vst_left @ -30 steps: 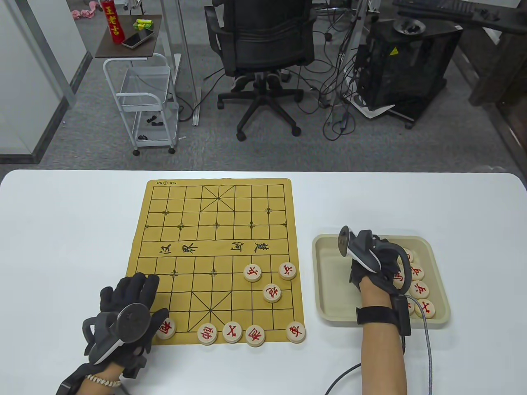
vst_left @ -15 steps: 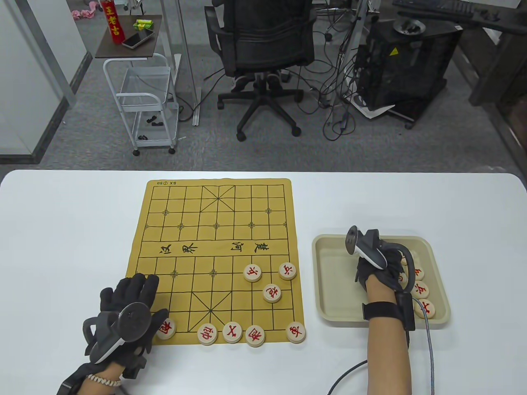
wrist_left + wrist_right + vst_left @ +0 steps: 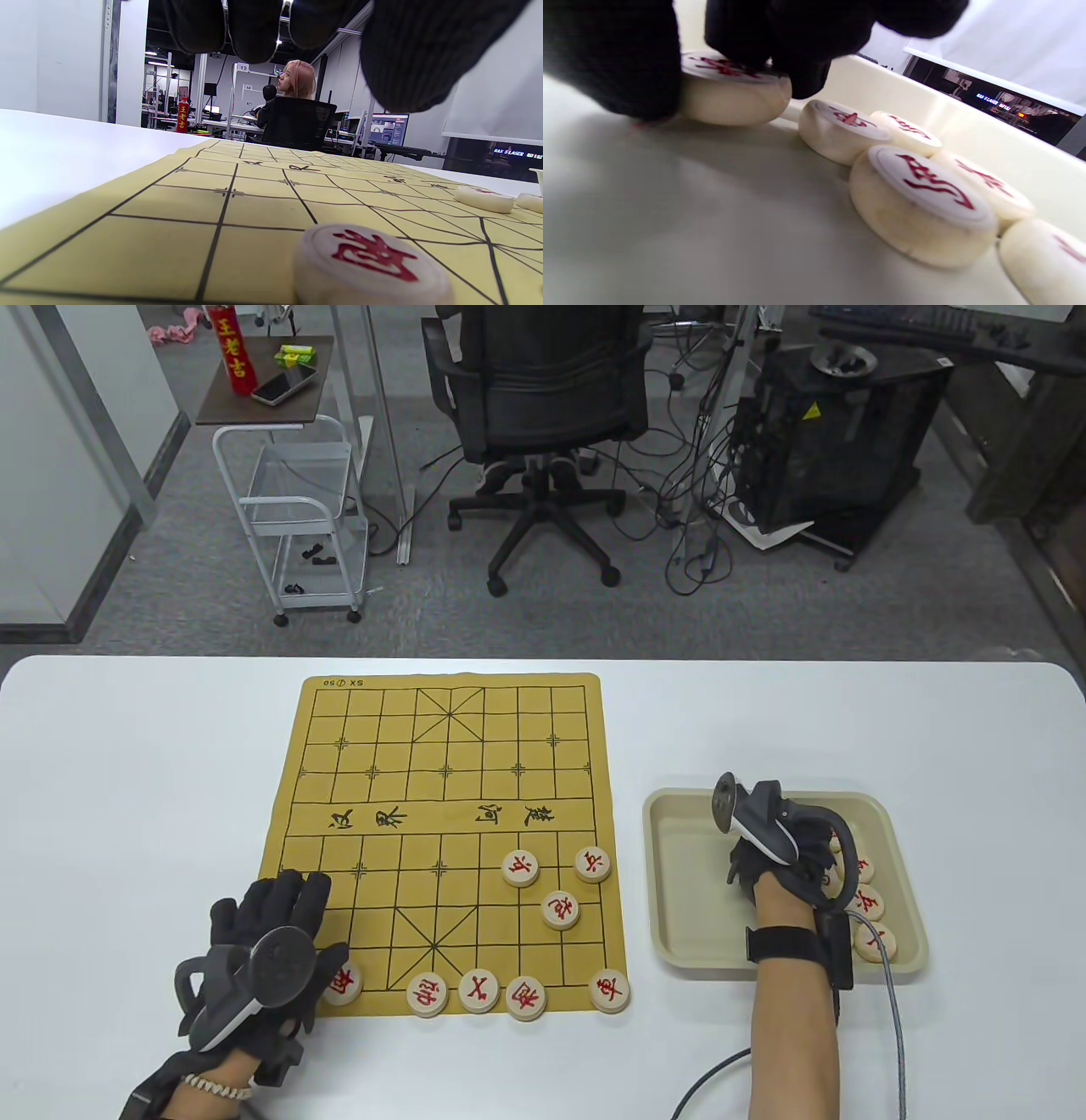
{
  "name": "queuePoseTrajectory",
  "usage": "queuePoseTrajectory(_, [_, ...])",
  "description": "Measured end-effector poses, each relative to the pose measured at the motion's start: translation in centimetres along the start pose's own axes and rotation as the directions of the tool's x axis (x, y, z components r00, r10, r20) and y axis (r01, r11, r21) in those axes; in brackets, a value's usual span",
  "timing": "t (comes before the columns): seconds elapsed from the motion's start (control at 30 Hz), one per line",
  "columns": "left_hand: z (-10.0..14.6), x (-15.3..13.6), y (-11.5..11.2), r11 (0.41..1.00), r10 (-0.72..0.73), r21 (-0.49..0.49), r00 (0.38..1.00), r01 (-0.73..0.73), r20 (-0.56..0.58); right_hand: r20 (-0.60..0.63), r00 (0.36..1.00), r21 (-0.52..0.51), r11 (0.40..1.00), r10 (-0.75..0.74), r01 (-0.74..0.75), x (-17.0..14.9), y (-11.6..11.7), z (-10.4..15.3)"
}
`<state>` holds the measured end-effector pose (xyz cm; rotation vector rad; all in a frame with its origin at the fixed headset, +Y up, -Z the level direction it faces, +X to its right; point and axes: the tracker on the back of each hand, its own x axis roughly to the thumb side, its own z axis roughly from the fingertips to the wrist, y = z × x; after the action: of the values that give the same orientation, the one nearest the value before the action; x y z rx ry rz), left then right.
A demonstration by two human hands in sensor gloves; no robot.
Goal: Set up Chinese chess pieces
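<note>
Eight red-lettered xiangqi pieces on the near half of the yellow board, right hand pinching one piece in the beige tray right of the board, at least four more there, left hand flat, fingers straight, on the board's near-left corner, white counter.

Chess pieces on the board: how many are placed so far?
8: five along the near edge, from the leftmost to the rightmost; three right of centre. The left hand may hide more.
</note>
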<state>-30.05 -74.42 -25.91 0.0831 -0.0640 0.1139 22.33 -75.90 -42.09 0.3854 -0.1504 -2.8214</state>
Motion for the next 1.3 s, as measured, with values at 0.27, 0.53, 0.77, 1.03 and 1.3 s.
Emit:
queuePoseTrajectory(0.27, [0.2,-0.2,0.5,0.999,0.031,0.021,0.999,-0.032,0.003,0.105,0.988,-0.152,0.98,-0.113,0.128,1.0,-3.7,4.9])
queuePoseTrajectory(0.53, [0.4,0.0,0.7,0.999,0.033,0.031,0.999,-0.034,0.03,0.379,0.908,-0.295,0.907,-0.178,0.301,6.6,-8.2,14.0])
queuePoseTrajectory(0.77, [0.5,0.3,0.4,1.0,0.015,0.024,0.999,-0.016,0.051,0.563,0.804,-0.291,0.865,-0.192,0.41,11.7,-7.7,21.1])
queuePoseTrajectory(1.03, [0.8,2.0,-0.1,0.999,-0.032,-0.002,0.994,0.032,0.108,0.578,0.811,-0.369,0.857,-0.092,0.36,12.2,-5.8,22.6])
queuePoseTrajectory(1.3, [0.6,8.2,0.0,0.979,0.179,-0.143,0.95,-0.146,0.255,0.628,0.758,-0.314,0.833,-0.177,0.455,11.9,-5.7,23.0])
